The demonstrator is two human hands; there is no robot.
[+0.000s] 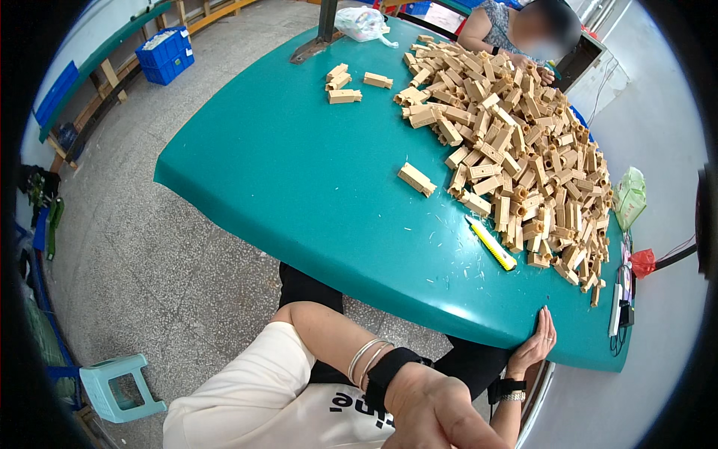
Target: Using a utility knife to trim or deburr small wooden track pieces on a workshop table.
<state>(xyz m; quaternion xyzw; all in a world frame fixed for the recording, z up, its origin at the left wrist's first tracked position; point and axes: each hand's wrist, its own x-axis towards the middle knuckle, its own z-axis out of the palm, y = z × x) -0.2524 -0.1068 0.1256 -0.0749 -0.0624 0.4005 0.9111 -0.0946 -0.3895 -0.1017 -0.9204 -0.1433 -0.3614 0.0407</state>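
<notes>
My left hand (441, 411) is raised close in front of me at the lower edge. Its fingers run out of the picture, so whether it holds anything is hidden. At the table's near right edge rests my right hand (532, 346), its fingers stretched out on the green tabletop (299, 187) with nothing in them. Beyond it lies a yellow utility knife (493, 247), blade end pointing away. A large heap of tan, hollow rectangular pieces (486, 150) spreads over the far right. One loose tan piece (416, 179) lies just left of the heap, among pale shavings.
Several tan pieces (344, 96) lie apart near a metal post (326, 26) and a plastic bag (362, 24). Another person (516, 34) sits behind the heap. A power strip (615, 308) is at the right edge. A light-blue stool (120, 388) and blue crates (166, 56) stand on the floor.
</notes>
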